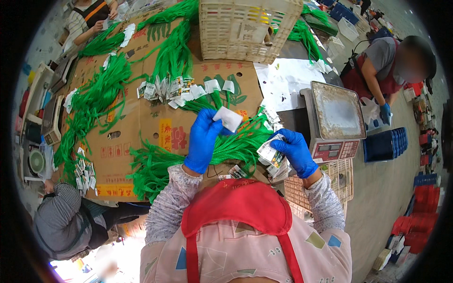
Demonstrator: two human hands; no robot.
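My left hand (204,139), in a blue glove, pinches a small white card (228,119) above a long bundle of green mesh netting strips (160,167). My right hand (296,151), also gloved in blue, is closed on a small stack of printed labels (271,150). More green strips with labels (163,89) at their ends lie across the cardboard-covered table (141,122) beyond my hands. A few loose labels rest under and beside the strips near my right hand.
A cream plastic crate (245,28) stands at the back beside white paper (278,80). A weighing scale (332,113) is at right, near blue baskets (383,146). Co-workers are at right (370,68), lower left (66,221) and upper left (85,28). Plastic crates (297,198) are below the scale.
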